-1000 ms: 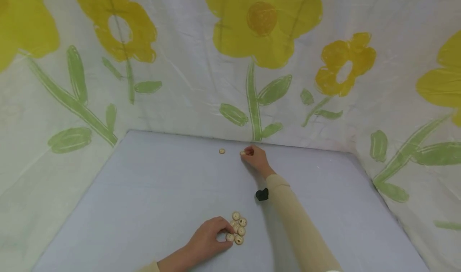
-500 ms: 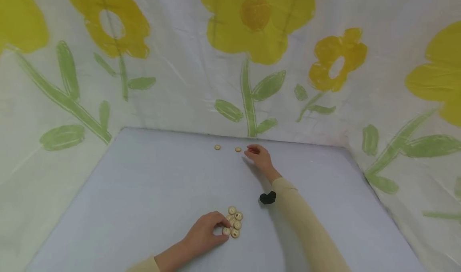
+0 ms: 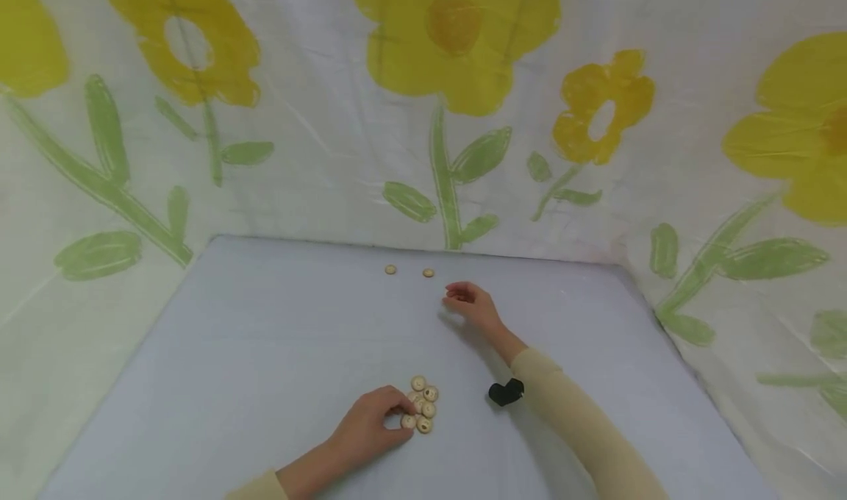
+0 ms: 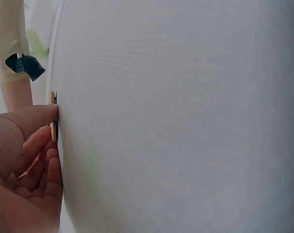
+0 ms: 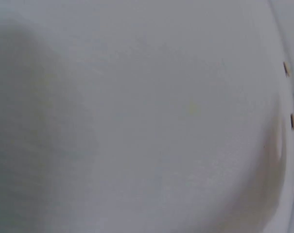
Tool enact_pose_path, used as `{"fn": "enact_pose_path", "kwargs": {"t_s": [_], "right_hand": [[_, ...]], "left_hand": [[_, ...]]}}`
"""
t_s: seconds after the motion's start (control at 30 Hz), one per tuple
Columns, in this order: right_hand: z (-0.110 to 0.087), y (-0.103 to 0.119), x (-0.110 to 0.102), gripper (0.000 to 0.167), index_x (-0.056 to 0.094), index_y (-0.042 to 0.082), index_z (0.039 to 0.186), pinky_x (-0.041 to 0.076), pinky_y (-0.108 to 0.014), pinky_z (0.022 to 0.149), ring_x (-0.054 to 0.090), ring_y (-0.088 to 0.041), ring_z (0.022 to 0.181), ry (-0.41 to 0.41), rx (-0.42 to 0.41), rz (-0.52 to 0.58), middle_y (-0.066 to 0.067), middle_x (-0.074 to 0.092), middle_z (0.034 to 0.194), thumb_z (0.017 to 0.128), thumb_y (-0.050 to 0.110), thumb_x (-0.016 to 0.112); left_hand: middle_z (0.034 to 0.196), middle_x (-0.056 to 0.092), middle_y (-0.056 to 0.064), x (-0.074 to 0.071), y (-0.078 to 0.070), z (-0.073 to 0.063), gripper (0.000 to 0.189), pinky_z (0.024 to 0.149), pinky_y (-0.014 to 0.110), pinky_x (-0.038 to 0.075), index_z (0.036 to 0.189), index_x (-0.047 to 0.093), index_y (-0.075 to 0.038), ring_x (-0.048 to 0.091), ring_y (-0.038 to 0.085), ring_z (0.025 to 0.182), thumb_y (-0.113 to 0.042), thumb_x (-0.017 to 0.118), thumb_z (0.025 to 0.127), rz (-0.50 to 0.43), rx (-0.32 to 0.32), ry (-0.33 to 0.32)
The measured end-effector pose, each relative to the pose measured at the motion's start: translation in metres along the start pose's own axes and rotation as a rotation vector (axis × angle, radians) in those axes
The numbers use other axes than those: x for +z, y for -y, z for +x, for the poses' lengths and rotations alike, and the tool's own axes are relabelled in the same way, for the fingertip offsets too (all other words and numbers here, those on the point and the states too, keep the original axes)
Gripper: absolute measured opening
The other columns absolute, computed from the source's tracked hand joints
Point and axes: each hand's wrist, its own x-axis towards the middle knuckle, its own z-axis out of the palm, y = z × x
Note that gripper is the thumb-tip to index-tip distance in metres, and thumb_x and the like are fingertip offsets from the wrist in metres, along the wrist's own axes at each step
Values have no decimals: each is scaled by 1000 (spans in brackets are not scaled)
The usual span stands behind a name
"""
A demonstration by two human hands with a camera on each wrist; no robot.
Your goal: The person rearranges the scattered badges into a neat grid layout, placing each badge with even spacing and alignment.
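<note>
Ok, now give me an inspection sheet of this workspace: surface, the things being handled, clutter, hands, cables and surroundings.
Surface: pale table, flat.
Job's things: a small pile of round wooden discs beside the left hand; two more, a left disc and a right disc, lie apart near the far edge.
Clutter: nothing seen.
Left hand: finger and thumb at the pile; whether they grip a disc is unclear.
Right hand: fingers loosely curved, off the far discs, holding nothing visible.
Cables: nothing seen.
Surroundings: white cloth wall with big yellow flowers; a black object at the right sleeve.
</note>
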Motion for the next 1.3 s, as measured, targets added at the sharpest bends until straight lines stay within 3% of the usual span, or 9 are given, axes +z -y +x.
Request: {"fn": "enact_pose_path", "kwargs": {"t_s": [0.23, 0.53, 0.93, 1.13, 1.3], "right_hand": [[-19, 3, -1, 32, 64, 0, 116, 49, -22, 78, 60, -15, 94, 32, 21, -8, -7, 66, 103, 88, 14, 73], [-39, -2, -3, 34, 64, 1, 116, 50, -25, 80, 61, -14, 92, 113, -17, -41, -6, 67, 103, 87, 16, 74], [-76, 18, -2, 33, 59, -10, 116, 51, -24, 77, 60, -11, 89, 253, -21, -8, -10, 66, 102, 90, 6, 69], [-84, 4, 4, 31, 61, -6, 115, 51, -24, 76, 60, -12, 89, 297, -25, 3, -8, 66, 101, 89, 8, 70], [-96, 7, 7, 28, 65, 0, 110, 50, -24, 73, 60, -14, 86, 344, -35, -37, -4, 66, 97, 87, 13, 73]], "left_hand": [[94, 64, -9, 0, 0, 0, 20, 80, 27, 51, 95, 68, -16, 59, 6, 88, -10, 78, 79, -1, -19, 10], [94, 64, -8, 0, 1, 0, 21, 79, 28, 51, 95, 68, -15, 60, 8, 88, -9, 79, 78, 9, -4, 0], [93, 64, -8, -2, -2, 1, 20, 79, 29, 51, 96, 68, -14, 60, 10, 88, -10, 79, 79, -8, -16, 12], [93, 64, -8, -3, -3, 1, 21, 79, 29, 51, 95, 68, -15, 60, 11, 88, -10, 80, 79, -11, -15, 4], [94, 64, -8, -2, -2, 1, 21, 79, 29, 51, 95, 68, -15, 60, 11, 88, -10, 79, 79, -13, -12, 6]]}}
